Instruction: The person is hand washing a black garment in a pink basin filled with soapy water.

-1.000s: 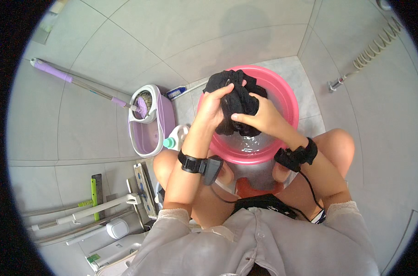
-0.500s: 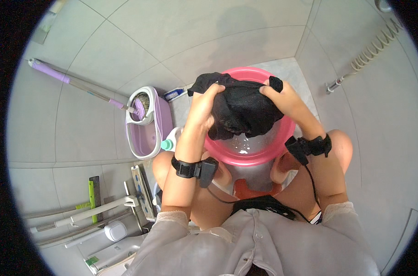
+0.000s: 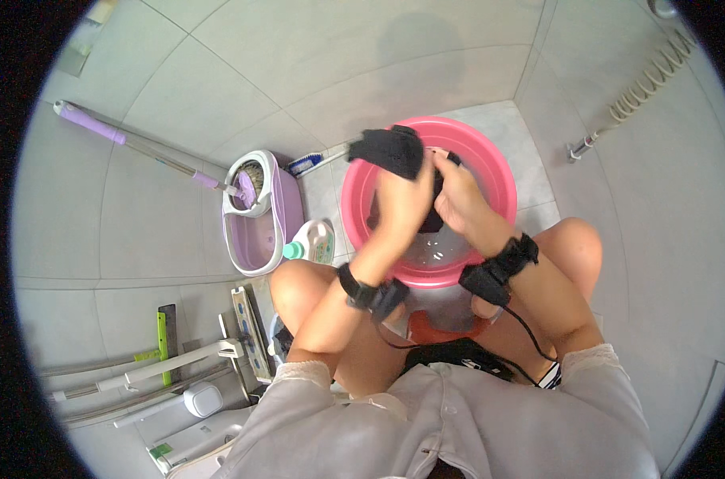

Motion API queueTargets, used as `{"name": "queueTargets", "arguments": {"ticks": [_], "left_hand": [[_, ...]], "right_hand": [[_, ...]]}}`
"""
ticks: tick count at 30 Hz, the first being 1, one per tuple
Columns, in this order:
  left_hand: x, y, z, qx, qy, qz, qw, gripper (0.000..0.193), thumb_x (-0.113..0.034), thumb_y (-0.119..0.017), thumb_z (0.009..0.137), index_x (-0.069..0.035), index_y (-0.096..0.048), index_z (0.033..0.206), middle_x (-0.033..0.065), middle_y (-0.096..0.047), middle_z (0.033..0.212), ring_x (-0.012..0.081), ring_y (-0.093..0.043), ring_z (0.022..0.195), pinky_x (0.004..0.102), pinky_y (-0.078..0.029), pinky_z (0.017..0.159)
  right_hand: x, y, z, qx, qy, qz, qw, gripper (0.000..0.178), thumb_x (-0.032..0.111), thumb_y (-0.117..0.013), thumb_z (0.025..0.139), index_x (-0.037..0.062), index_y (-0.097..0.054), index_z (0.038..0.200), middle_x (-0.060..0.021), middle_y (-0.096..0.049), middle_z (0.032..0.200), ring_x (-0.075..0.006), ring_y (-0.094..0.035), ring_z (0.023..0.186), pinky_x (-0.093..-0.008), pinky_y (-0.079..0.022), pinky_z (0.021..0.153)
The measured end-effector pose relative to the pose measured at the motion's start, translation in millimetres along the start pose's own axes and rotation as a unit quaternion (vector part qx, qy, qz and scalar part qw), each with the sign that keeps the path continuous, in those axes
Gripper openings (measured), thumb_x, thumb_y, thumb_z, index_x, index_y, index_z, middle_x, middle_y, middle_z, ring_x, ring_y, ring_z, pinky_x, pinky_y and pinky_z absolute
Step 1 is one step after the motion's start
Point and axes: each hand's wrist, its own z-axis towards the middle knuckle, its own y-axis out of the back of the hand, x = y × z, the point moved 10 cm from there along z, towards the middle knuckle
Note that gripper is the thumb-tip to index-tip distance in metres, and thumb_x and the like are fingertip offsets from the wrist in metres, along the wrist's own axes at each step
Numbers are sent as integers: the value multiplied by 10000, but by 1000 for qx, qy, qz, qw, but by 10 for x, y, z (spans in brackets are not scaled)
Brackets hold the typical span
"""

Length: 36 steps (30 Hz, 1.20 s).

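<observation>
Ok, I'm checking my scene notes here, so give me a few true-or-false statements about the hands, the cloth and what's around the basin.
1. Both hands, left hand and right hand, grip the black cloth. True.
2. The cloth is held over a blue bucket. False: it is over a pink basin.
3. The mop bucket stands to the person's left of the basin. True.
4. The detergent bottle lies inside the basin. False: it lies on the floor beside it.
5. Both wrists are bare. False: each has a black strap.

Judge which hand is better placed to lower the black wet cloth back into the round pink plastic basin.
Left, probably. The left hand grips the bulk of the black cloth above the pink basin; the right hand pinches only its hanging part.
</observation>
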Motion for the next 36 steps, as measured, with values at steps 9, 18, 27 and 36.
{"name": "queueTargets", "arguments": {"ticks": [9, 18, 27, 36], "left_hand": [[-91, -56, -20, 13, -50, 11, 999, 238, -133, -530, 789, -27, -535, 1003, 232, -531, 885, 413, -511, 821, 427, -414, 684], [941, -164, -152, -51, 292, -323, 898, 92, -13, -513, 795, -4, -467, 875, 55, -530, 849, 153, -523, 780, 272, -427, 663], [950, -277, -421, -1, 449, -457, 767, 68, -70, -495, 825, -39, -507, 884, 47, -536, 781, 143, -529, 687, 278, -444, 574], [978, -69, -208, -21, 399, -488, 776, 60, -84, -557, 804, -35, -529, 783, 32, -534, 725, 135, -533, 634, 266, -454, 553]], "right_hand": [[240, -179, -68, 7, 83, 14, 996, 213, 127, -421, 846, 16, -536, 987, -75, -561, 893, -173, -513, 839, -287, -385, 794], [393, -454, -220, 17, 213, -373, 903, 327, 44, -393, 840, -39, -443, 1153, -176, -496, 1153, -228, -445, 1102, -297, -303, 953], [459, -636, -217, 61, 254, -488, 833, 393, 18, -478, 780, 20, -434, 1171, -193, -420, 1217, -267, -382, 1167, -319, -309, 960], [472, -829, -480, 106, 293, -558, 770, 577, 239, -593, 765, -3, -335, 1221, -219, -382, 1206, -322, -399, 1119, -361, -332, 925]]}}
